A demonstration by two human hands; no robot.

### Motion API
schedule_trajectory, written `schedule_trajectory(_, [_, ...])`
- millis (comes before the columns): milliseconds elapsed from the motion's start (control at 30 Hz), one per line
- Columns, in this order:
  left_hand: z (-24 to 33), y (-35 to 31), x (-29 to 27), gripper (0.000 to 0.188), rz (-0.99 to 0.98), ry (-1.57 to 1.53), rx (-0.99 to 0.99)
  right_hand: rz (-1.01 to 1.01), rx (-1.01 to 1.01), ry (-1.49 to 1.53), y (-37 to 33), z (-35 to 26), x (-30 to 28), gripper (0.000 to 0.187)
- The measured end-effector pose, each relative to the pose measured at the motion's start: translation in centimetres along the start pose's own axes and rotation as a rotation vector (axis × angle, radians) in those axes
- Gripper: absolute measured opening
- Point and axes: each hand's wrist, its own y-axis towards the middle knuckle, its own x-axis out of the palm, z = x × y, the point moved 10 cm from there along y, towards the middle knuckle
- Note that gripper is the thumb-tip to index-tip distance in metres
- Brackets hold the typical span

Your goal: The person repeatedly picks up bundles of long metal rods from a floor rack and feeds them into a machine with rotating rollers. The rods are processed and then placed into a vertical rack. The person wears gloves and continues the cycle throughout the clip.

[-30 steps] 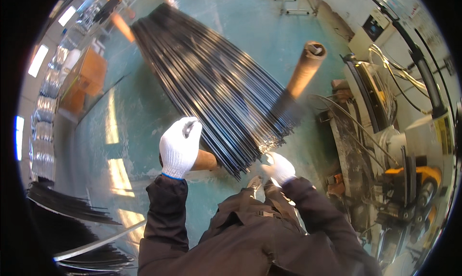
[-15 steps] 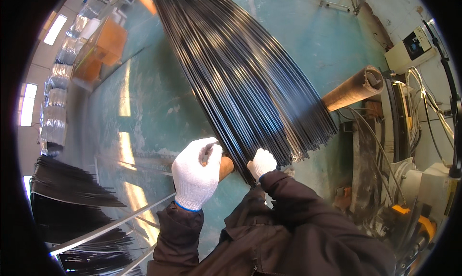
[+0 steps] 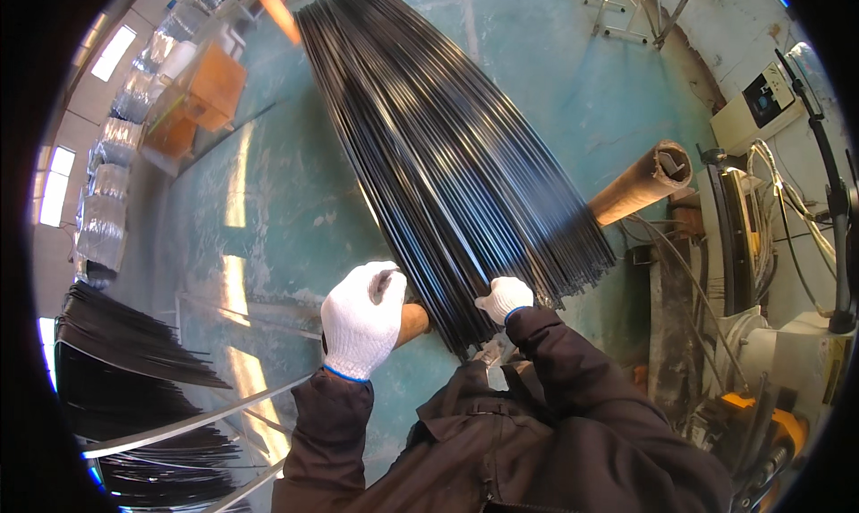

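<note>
A wide fan of long, thin black rods (image 3: 438, 146) stretches away from me, its uneven near ends in front of my body. My right hand (image 3: 506, 300), in a white knit glove, is closed at these near ends, its fingers curled down against the rods. My left hand (image 3: 362, 325), gloved the same way, is beside the left edge of the fan. Its thumb and forefinger curl toward each other; whatever they hold, if anything, is hidden. Under the rods runs a brown tube (image 3: 640, 183), showing at the right and also beside my left hand.
More black rods (image 3: 134, 352) hang in layers at the lower left, near a pale metal bar (image 3: 197, 419). Machinery with cables (image 3: 783, 186) and an orange-and-black tool (image 3: 765, 419) stand at the right. A brown box (image 3: 210, 83) is at the far left.
My right hand has shifted slightly right and up, and more rods now show to its left. My left hand has barely moved. The whole view has shifted a little.
</note>
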Motion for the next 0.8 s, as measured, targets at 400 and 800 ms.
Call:
schedule_trajectory(400, [4.4, -1.7, -0.7, 0.016, 0.103, 0.216, 0.381, -0.243, 0.016, 0.893, -4.7, 1.9, -2.4, 0.043])
schedule_trajectory(800, [-12.8, -10.9, 26.1, 0.023, -0.509, -0.911, -0.632, 0.144, 0.354, 0.170, -43.2, 24.1, -1.2, 0.071])
